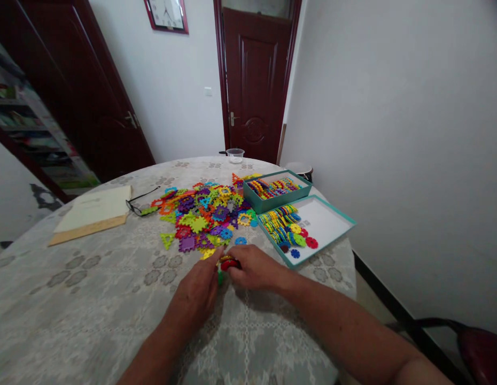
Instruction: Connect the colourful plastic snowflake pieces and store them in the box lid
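Observation:
Near the middle of the table my two hands meet almost fingertip to fingertip. My right hand [254,266] is closed around a short stack of plastic gear discs [231,264], red at the near end with yellow behind. My left hand [198,283] is closed too, its fingertips touching or nearly touching that stack. A bit of green plastic [220,277] shows at the edge of my left hand; whether it is gripped there I cannot make out. Just beyond the fingers spreads a heap of coloured gear-shaped plastic pieces [198,223], with a blue disc [241,240] at its near right edge.
Right of the heap stands a teal box [268,203] with rows of discs. Before it lies its white-lined lid [328,222], holding stacked rows and loose discs. Eyeglasses [138,208] and a paper pad [94,208] lie at left. A clear bowl [235,155] sits at the far edge.

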`<state>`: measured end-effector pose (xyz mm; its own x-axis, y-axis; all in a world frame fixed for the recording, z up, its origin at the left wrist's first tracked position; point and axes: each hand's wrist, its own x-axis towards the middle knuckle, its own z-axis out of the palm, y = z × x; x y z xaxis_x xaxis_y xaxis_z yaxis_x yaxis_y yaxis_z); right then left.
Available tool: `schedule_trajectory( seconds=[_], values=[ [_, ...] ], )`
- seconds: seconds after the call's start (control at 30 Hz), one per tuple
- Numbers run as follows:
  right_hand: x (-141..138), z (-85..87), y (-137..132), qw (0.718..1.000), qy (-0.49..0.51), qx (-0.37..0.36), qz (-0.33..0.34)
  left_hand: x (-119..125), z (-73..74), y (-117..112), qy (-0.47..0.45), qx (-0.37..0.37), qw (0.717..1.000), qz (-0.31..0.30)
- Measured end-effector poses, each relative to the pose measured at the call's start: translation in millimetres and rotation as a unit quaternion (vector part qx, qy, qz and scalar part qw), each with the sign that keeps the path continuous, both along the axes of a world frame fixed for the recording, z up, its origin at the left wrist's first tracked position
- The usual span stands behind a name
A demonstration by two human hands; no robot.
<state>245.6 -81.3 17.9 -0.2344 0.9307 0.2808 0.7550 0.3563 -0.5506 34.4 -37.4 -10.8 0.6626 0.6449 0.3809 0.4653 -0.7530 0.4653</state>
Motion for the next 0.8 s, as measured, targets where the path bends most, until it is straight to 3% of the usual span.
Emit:
schedule_trajectory(
  seconds=[0.1, 0.2, 0.27, 0.37, 0.43, 0.5, 0.63, 0.8],
  values=[
    [34, 24.4, 1, 0.994, -0.001, 0.036, -0.101, -7, 1.4, 6, -0.020, 0.016, 0.999, 0.025],
    [91, 45.1, 1, 0.965, -0.002, 0.080, -0.250, -17, -3.3, 16, -0.020, 0.032, 0.998, 0.054],
    [134, 49.2, 1, 0.934, -0.063, 0.075, -0.345, -22, -7.8, 23, -0.012, 0.044, 0.997, 0.059],
    [188, 40.3, 5, 0.882, -0.174, -0.015, -0.438, -25, -9.1, 28, 0.008, 0.041, 0.997, 0.068],
    [210, 28.9, 7, 0.859, -0.206, -0.069, -0.464, -27, -4.8, 28, 0.031, 0.022, 0.997, 0.072],
    [221, 17.4, 10, 0.854, -0.211, -0.094, -0.467, -29, 2.0, 26, 0.067, -0.008, 0.995, 0.068],
    [224, 1.2, 11, 0.859, -0.201, -0.120, -0.455, -36, 13.1, 21, 0.142, -0.079, 0.985, 0.053],
    [223, -4.4, 6, 0.878, -0.178, -0.124, -0.427, -41, 14.2, 22, 0.145, -0.113, 0.982, 0.040]
  ],
)
